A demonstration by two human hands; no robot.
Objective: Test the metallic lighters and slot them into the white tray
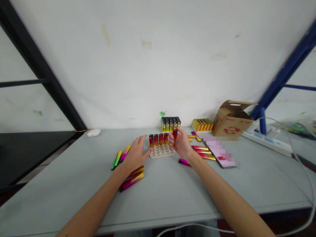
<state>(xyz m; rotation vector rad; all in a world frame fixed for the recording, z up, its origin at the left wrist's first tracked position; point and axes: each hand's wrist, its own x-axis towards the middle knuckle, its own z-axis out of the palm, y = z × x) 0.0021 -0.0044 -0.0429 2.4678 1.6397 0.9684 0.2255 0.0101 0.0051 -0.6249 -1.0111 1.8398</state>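
Observation:
In the head view a white tray with round holes [161,151] lies mid-table, with several red-and-gold lighters [161,139] upright along its back row. My right hand [183,144] is closed around a red lighter [175,135], held upright at the tray's right end. Beside the tray's left edge, my left hand [137,152] has thumb and fingers apart and holds nothing. Left of that hand lie a green-and-yellow lighter [117,159] and a pink-and-yellow one [125,153]. Several more, including a magenta-and-gold lighter [132,182], lie under and beside my left wrist.
Against the wall stand a block of multicoloured lighters [171,124] and a tray of yellow ones [202,125]. To the right are loose red-and-gold lighters [201,152], a phone [217,151], an open cardboard box [229,121] and a power strip [268,142]. A white case [93,132] sits back left.

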